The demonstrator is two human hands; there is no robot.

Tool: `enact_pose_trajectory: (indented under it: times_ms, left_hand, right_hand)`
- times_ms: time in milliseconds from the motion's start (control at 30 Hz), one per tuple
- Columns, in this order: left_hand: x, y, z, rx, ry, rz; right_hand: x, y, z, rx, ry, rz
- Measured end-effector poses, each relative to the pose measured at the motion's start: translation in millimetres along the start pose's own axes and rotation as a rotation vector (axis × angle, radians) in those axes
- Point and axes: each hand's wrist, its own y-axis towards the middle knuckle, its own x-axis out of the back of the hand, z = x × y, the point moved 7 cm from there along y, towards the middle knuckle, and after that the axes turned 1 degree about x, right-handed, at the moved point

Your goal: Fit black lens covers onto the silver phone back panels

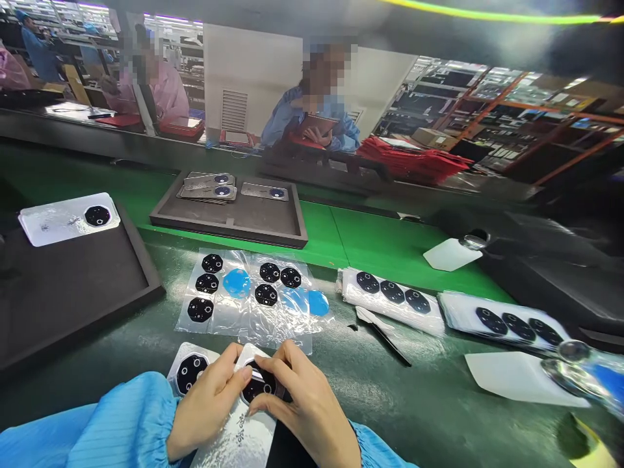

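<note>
A silvery white phone back cover (253,432) is tilted up in front of me, with a black octagonal camera sticker (258,390) at its top end. My left hand (205,403) grips the cover's left edge, its thumb by a small white strip on the sticker. My right hand (309,403) is closed around the sticker, index finger at its top and thumb at its lower edge. Another phone cover (175,354) lies partly hidden behind my left hand. Beyond my hands, clear film sheets (248,325) carry several black stickers and blue pieces.
Phone covers lie in a dark tray (287,224) behind and on another tray (53,286) at left. Sticker stacks (429,312), (458,318) sit at right near tweezers (390,341) and metal-topped bottles (453,253), (521,377). A co-worker in blue (283,117) sits opposite.
</note>
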Motion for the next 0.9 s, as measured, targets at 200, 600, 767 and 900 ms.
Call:
enact_pose_trajectory:
  times_ms: [200,600,767,900]
  left_hand:
    - [6.5,-1.3,-6.0,-0.013,-0.115,-0.024]
    - [18.9,-0.9,-9.2,0.025,-0.189,-0.103]
    - [13.1,-2.3,-10.8,0.034,-0.289,-0.059]
    - [6.9,-2.0,-9.9,0.052,-0.287,0.011]
  right_hand:
    - [12.4,2.7,-10.1,-0.107,0.163,-0.105]
    - [-39.0,-15.6,-40.3,-0.681,0.905,0.068]
    - [-38.8,-15.6,-41.2,-0.703,0.991,-0.011]
    - [-34.9,-12.7,-39.7,-0.698,0.972,-0.013]
